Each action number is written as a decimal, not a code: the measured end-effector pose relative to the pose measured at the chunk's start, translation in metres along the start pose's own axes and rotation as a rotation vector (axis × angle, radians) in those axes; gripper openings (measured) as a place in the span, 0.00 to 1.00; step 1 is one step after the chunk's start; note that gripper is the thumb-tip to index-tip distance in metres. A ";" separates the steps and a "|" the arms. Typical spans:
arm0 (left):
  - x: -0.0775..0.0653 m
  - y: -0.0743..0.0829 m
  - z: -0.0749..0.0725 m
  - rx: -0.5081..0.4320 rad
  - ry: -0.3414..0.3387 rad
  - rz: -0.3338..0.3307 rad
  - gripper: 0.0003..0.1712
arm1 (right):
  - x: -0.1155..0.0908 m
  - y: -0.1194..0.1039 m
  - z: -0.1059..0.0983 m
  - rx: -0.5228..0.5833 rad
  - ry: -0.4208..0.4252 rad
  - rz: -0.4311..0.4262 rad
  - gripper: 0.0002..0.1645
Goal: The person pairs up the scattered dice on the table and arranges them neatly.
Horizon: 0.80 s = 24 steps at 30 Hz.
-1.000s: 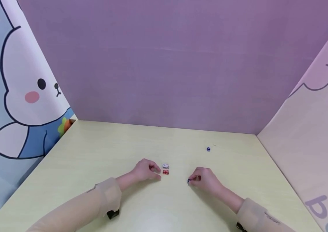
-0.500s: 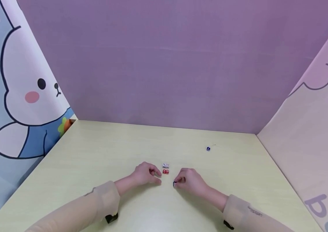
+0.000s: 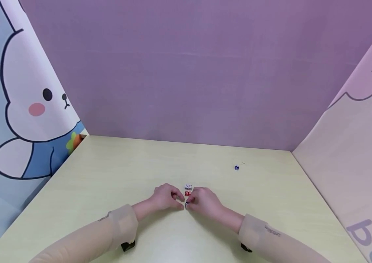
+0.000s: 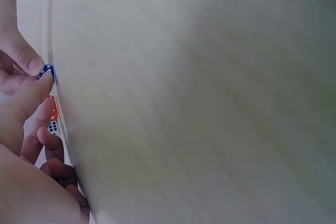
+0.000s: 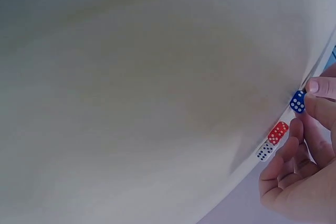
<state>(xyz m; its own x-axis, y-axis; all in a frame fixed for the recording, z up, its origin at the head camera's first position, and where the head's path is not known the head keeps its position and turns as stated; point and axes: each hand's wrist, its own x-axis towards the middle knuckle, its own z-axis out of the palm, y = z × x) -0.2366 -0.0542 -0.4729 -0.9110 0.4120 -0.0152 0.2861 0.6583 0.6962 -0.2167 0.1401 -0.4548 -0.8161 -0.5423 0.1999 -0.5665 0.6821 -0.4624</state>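
My right hand (image 3: 207, 202) pinches a blue die (image 5: 297, 102) with white pips between thumb and forefinger, low over the table. Facing it from the left, my left hand (image 3: 167, 197) has its thumb and forefinger apart, with the thumb tip right at the blue die in the left wrist view. Just beyond the held die lie red dice (image 5: 277, 133) side by side, partly hidden behind the right fingers in the head view. White dice (image 3: 188, 186) with dark pips form a row directly behind the red ones.
A second blue die (image 3: 236, 168) lies farther back to the right on the pale table (image 3: 133, 157). A purple panel (image 3: 186, 73) rises behind the table, with printed side panels (image 3: 363, 146) at left and right.
My right hand has moved left with the blue die, from well right of the red dice to just in front of them. My left hand has shifted slightly nearer the body.
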 end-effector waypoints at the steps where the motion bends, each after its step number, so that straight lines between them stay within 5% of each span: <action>1: 0.000 0.000 0.000 0.006 0.002 0.002 0.11 | 0.001 0.000 0.001 -0.006 0.005 -0.012 0.04; 24: 0.005 0.003 0.000 -0.001 0.018 -0.007 0.08 | 0.010 0.003 0.006 -0.037 0.061 -0.035 0.06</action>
<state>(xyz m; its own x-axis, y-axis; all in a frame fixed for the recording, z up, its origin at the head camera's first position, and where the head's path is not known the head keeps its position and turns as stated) -0.2401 -0.0502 -0.4704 -0.9181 0.3962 -0.0075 0.2793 0.6606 0.6968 -0.2260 0.1333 -0.4587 -0.8004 -0.5360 0.2685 -0.5980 0.6816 -0.4218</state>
